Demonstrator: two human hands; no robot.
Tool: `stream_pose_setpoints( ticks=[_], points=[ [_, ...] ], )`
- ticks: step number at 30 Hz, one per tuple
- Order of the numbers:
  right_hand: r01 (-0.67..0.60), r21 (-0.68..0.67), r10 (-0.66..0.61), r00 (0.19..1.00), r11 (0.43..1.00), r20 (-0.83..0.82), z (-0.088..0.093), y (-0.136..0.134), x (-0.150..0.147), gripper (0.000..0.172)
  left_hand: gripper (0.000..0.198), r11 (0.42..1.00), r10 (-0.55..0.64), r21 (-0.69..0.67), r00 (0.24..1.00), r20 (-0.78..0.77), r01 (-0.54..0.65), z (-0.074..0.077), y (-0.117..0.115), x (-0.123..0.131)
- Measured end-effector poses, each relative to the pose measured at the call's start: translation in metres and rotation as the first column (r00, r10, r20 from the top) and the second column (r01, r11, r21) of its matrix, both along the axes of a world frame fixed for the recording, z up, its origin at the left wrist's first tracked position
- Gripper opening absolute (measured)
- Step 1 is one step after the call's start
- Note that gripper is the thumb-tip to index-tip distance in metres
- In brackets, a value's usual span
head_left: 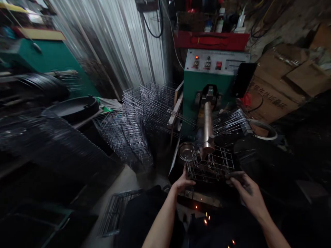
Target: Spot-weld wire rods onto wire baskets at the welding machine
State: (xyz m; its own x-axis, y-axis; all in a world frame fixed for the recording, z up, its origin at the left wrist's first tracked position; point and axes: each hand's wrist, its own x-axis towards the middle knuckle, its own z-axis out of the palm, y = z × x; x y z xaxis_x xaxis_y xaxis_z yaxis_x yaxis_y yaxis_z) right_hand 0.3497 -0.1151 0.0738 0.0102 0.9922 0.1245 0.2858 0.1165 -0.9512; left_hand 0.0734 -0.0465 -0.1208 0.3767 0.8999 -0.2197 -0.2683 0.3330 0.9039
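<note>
A small wire rack sits under the copper-coloured electrode of a green welding machine. My left hand grips the rack's near left corner, with the index finger up along the wires and the thumb pointing inward. On the other side, my right hand is closed at the rack's near right corner, fingers pinched together on the wire. A round metal dish stands just beyond my left fingers. Orange sparks fall below the rack, in front of my lap.
Stacked wire racks stand left of the machine. Loose wire rods lie to its right, near a round tub. Cardboard boxes fill the right back. More wire pieces lie low by my left leg.
</note>
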Motion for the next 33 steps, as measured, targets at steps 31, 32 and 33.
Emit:
stream_pose_setpoints(
  ticks=[31, 32, 33],
  points=[
    [-0.510, 0.216, 0.334, 0.773, 0.832, 0.539, 0.018, -0.030, -0.069, 0.022, 0.120, 0.849, 0.239, 0.454, 0.570, -0.786, 0.270, 0.170, -0.055, 0.006],
    [-0.513, 0.252, 0.311, 0.771, 0.821, 0.556, 0.018, -0.033, -0.066, 0.022, 0.121, 0.851, 0.246, 0.455, 0.567, -0.787, 0.263, 0.171, -0.055, 0.008],
    [-0.509, 0.272, 0.301, 0.777, 0.817, 0.552, 0.021, -0.037, -0.062, 0.022, 0.121, 0.853, 0.250, 0.454, 0.563, -0.788, 0.257, 0.173, -0.054, 0.009]
  ],
)
